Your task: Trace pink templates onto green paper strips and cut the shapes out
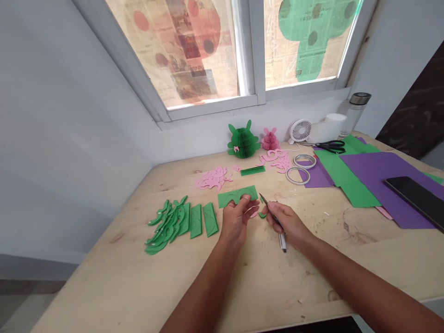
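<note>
My left hand (237, 215) pinches a green paper strip (227, 198) between thumb and fingers, a curved line drawn on it. My right hand (284, 221) grips a slim, dark pointed tool (266, 201); its exact kind is unclear. The tip points at the strip's right end, just apart from it. Under the right hand lies a white pen-like stick (282, 241) with a dark end. Small green scraps (262, 214) rest between the hands. Left of them lie green strips (209, 219) with drawn curves, beside a pile of curved green cutouts (166, 226).
Pink paper scraps (213, 178) and a folded green strip (253, 170) lie farther back. Green (244, 142) and pink (269, 139) paper figures stand by the wall. Tape rolls (297, 175), black scissors (333, 147), a fan (300, 130), purple paper (374, 169) and a phone (416, 196) are right.
</note>
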Demonstrator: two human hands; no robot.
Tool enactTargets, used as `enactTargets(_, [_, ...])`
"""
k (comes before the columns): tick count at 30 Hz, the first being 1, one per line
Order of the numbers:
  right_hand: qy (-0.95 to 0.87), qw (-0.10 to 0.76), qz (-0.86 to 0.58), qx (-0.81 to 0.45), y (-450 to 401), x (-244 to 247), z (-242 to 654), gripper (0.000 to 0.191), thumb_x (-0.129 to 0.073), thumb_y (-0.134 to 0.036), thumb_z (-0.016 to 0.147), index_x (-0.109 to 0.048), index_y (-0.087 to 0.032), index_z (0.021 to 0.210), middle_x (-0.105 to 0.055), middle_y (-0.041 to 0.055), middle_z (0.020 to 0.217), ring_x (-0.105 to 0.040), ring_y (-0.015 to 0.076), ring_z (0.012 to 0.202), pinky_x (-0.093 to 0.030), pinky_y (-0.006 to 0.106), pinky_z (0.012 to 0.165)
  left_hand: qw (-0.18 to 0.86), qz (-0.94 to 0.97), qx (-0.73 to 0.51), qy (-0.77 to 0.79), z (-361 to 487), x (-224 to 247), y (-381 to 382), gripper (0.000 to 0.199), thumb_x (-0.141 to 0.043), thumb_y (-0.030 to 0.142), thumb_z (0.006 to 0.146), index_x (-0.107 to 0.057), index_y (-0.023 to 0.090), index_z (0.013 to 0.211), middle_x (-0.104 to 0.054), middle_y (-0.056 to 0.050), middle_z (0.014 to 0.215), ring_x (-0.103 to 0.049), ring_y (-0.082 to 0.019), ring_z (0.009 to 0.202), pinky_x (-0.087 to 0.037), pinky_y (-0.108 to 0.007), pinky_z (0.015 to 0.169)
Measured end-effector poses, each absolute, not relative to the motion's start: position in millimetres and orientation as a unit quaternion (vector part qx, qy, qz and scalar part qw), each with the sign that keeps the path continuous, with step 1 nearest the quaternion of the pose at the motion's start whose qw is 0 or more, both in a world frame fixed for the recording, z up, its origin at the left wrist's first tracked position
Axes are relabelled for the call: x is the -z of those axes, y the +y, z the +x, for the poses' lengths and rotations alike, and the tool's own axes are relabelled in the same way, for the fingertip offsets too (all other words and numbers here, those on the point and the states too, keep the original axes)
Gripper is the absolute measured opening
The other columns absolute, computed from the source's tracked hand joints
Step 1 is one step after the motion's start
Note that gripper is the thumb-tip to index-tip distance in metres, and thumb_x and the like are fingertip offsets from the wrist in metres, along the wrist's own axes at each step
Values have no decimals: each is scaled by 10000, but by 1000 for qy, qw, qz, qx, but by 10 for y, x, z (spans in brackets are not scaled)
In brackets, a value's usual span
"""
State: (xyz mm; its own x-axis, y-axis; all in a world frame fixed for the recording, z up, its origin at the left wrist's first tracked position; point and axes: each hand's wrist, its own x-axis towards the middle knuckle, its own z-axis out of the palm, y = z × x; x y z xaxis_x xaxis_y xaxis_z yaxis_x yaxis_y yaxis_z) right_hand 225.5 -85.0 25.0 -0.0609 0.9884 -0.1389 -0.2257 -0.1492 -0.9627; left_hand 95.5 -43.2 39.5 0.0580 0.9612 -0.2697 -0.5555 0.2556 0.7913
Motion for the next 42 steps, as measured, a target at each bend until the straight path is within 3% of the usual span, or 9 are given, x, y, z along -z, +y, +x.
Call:
enactTargets(7, [-401, 505, -453, -616, -855, -188, 2246, 434, -521, -600, 804, -577, -170, 784, -478, -45, 553, -302, 51, 389, -180, 219, 391, 671, 239, -574, 405, 1110, -469, -443, 428, -796, 213, 549, -390, 197, 685, -622, 36, 692, -665, -144, 678, -517, -289, 703])
enactTargets(16, [-397, 525, -447, -606, -831, -154, 2251, 410, -519, -588, 816, -541, -184, 749, -473, -49, 558, -295, 55, 388, -162, 230, 388, 657, 245, -594, 393, 1345, -444, -516, 355, -763, 283, 598, -423, 195, 648, -517, 57, 550, -583, -119, 536, -460, -259, 578])
enactTargets(25, [-376, 527, -443, -620, -846, -214, 2224, 399, -561, -573, 798, -543, -177, 761, -467, -50, 561, -288, 45, 390, -157, 225, 398, 653, 224, -602, 402, 1324, -398, -527, 309, -754, 263, 581, -468, 176, 659, -552, 44, 603, -624, -131, 604, -496, -280, 676])
enactTargets(42, [-344, 559, -416, -630, -837, -159, 2190, 353, -594, -518, 813, -561, -168, 781, -470, -58, 544, -287, 26, 376, -166, 192, 380, 643, 197, -620, 405, 1369, -394, -550, 278, -746, 247, 573, -501, 154, 664, -557, 38, 606, -595, -120, 584, -478, -261, 623])
